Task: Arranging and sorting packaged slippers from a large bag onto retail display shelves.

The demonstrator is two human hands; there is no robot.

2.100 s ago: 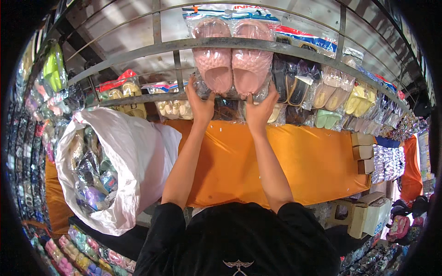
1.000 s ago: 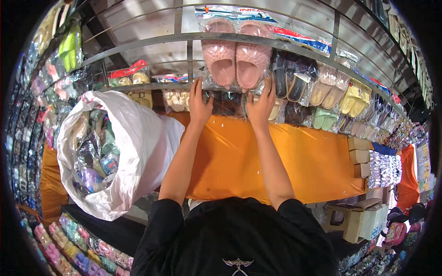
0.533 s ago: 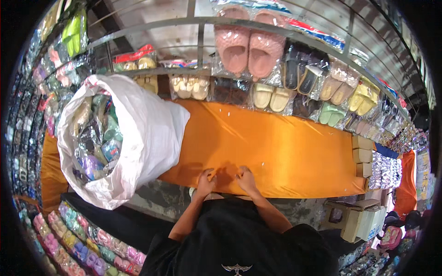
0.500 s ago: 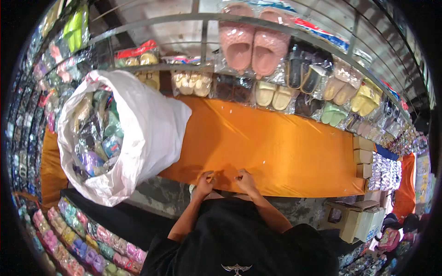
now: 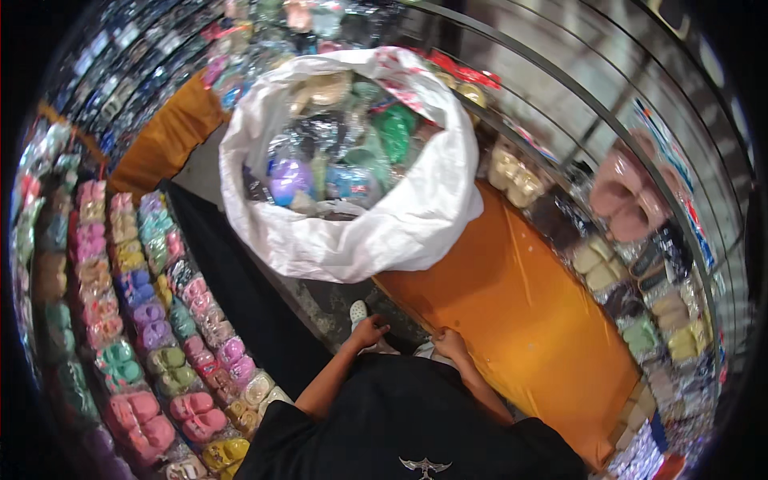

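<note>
1. Left of the left hand (image 5: 370,330): rows of wrapped slippers (image 5: 152,312) in many colours.
2. Ahead of it, slightly left: an open white sack (image 5: 352,248) full of bagged goods (image 5: 320,164).
3. The left hand curls near a white shoe (image 5: 358,312), apart from the right hand (image 5: 450,342), also curled; whether either holds anything, I cannot tell.
4. Right of both: the orange-clothed tabletop (image 5: 528,328), its edge just beside the right hand.
5. Farther right: pink slippers (image 5: 628,196).

Count: one bare left hand (image 5: 370,330) and one bare right hand (image 5: 450,342) are showing. One wide-mouthed white woven sack (image 5: 352,252) is standing. Two plastic-wrapped pink slippers (image 5: 628,198) are hanging. One white perforated clog (image 5: 358,311) is showing. Multicoloured bagged footwear (image 5: 148,308) is filling several rows, pairs probably uncountable through blur.
</note>
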